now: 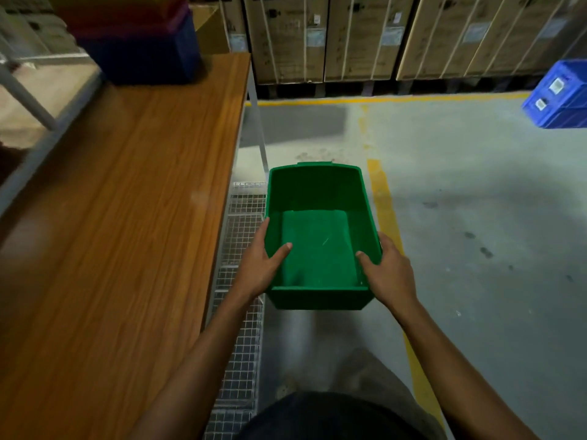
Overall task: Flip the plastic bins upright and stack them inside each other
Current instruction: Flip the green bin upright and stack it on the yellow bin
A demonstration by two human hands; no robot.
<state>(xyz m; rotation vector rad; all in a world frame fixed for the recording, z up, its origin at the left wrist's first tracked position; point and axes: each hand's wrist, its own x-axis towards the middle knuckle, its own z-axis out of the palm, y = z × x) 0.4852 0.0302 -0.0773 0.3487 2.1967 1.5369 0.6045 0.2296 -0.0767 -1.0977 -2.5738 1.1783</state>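
green bin held upright, stack up-left.
both hands clasp its side walls; nested bin stack sits on the tabletop, nearer the left hand.

— Can you read anything from where you're standing?

— Not a word. The cardboard cartons along the wall in front of me carry pale stickers and dark printed marks, but all of it is blurred past reading.

— And the blue crates off to your right?

— Two white labels on the side facing me, each with dark print. Too small and soft to make out.

— The green bin you're holding?

— I see no print, brand or number on it.
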